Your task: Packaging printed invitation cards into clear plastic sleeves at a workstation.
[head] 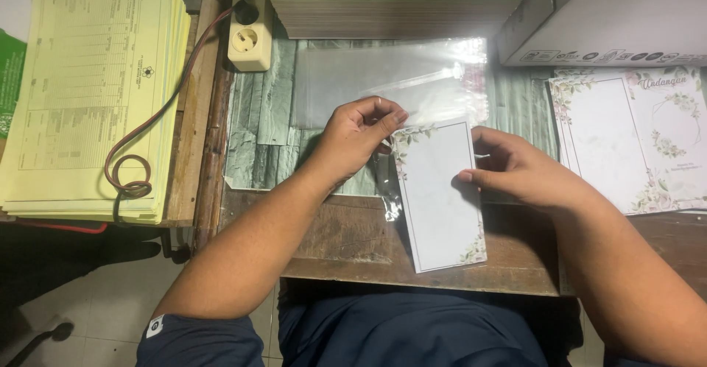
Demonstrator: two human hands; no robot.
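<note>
Surroundings: a stack of yellow printed forms (88, 94) lies far left, a cream power strip (250, 39) beside it, clear plastic sleeves (390, 76) on the wooden table (353, 242), floral printed cards (633, 139) at right.
Card: a white rectangular card with floral corners (440, 198) is held above the table's near edge.
Left hand (357, 135): fingers curled, pinching the card's top-left corner.
Right hand (523, 172): thumb and fingers closed on its right edge.
</note>
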